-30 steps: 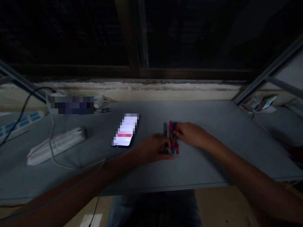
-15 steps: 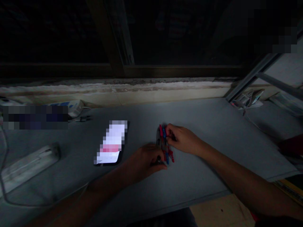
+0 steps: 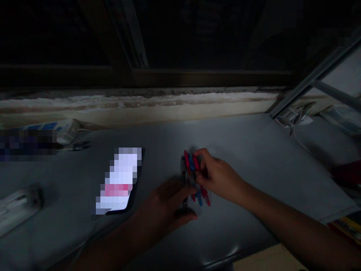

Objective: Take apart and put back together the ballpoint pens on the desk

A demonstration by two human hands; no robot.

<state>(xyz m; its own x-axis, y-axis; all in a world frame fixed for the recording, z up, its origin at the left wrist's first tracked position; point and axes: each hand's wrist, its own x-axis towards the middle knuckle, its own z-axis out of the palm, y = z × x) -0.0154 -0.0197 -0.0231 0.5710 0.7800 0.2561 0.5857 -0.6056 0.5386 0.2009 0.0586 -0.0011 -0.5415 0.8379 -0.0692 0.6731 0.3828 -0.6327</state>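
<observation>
Several pens lie side by side on the grey tabletop: a black pen (image 3: 184, 188), a red pen (image 3: 186, 158), a blue pen (image 3: 192, 162) and another red pen (image 3: 205, 195) on the right. My left hand (image 3: 172, 203) is at their lower left, its thumb and index finger spread apart around the lower ends. From the right, my right hand (image 3: 216, 171) has its curled fingers and thumb on the right-hand red pen, covering its middle. Dim light and blur hide the exact finger contact.
A lit phone (image 3: 121, 173) lies left of the pens. Farther left are a white power strip (image 3: 19, 207) and a white and blue box (image 3: 67, 130). A metal frame (image 3: 307, 86) stands at the right, with a cable bundle (image 3: 293, 116) by its foot.
The view has shifted, so the phone appears farther left and lower. My left thumb and index finger have spread wider. The pens' lower ends lie more fanned out.
</observation>
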